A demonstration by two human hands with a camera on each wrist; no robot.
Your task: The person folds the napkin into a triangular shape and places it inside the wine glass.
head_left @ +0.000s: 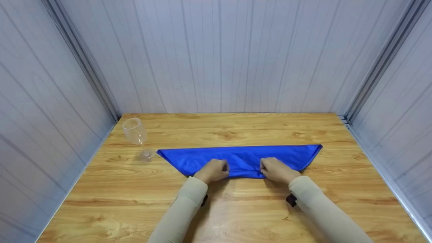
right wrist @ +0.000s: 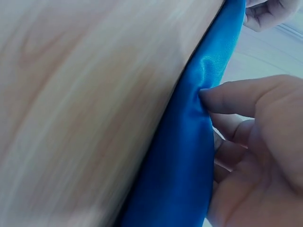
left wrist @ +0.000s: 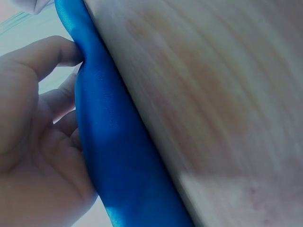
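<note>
A shiny blue cloth napkin (head_left: pixel 243 155) lies across the wooden table, folded into a long band with slanted ends and a dark hem. My left hand (head_left: pixel 213 170) pinches its near folded edge left of the middle; in the left wrist view the thumb (left wrist: pixel 70 51) presses into the blue fabric (left wrist: pixel 113 123). On the other side of the middle, my right hand (head_left: pixel 277 169) pinches the same edge, and the right wrist view shows its thumb (right wrist: pixel 227 98) denting the cloth (right wrist: pixel 177 151). The fingers behind the fold are partly hidden.
A clear stemmed glass (head_left: pixel 134 130) stands upright on the left of the table, close to the napkin's left tip. Bare wooden tabletop (head_left: pixel 229 216) lies in front of the napkin. Pale panelled walls (head_left: pixel 219 57) rise at the back and on both sides.
</note>
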